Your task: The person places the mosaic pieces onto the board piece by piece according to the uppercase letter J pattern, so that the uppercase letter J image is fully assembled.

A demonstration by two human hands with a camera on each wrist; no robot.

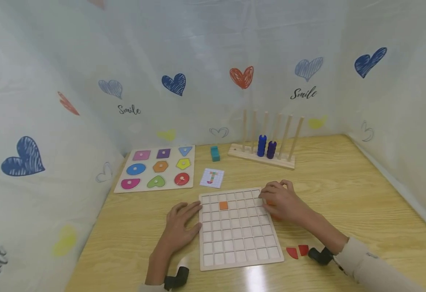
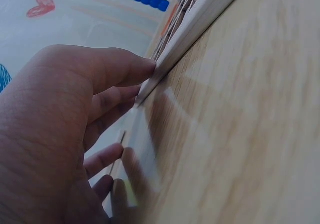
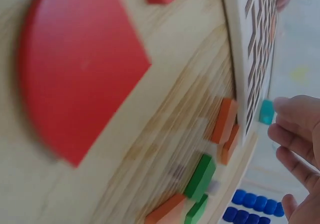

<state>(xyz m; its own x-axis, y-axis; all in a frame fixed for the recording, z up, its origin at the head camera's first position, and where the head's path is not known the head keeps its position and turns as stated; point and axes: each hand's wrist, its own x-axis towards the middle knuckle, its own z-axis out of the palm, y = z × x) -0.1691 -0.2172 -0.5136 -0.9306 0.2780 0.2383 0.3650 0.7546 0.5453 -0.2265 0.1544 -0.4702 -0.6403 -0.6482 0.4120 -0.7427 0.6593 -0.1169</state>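
Note:
A wooden grid board lies on the table with one orange square tile in an upper cell. My left hand rests at its left side, and in the left wrist view the fingertips touch the edge. My right hand is over the board's upper right edge. Its fingers look relaxed in the right wrist view, with nothing seen between them. Orange blocks and green blocks lie beside the board there, mostly hidden by the hand in the head view. Two red quarter-circle pieces sit nearer the right wrist.
Behind the board lies a small pattern card, with a teal block beyond it. A shape puzzle board is at back left. A wooden peg stand holding blue and purple beads stands at back right. A printed curtain surrounds the table.

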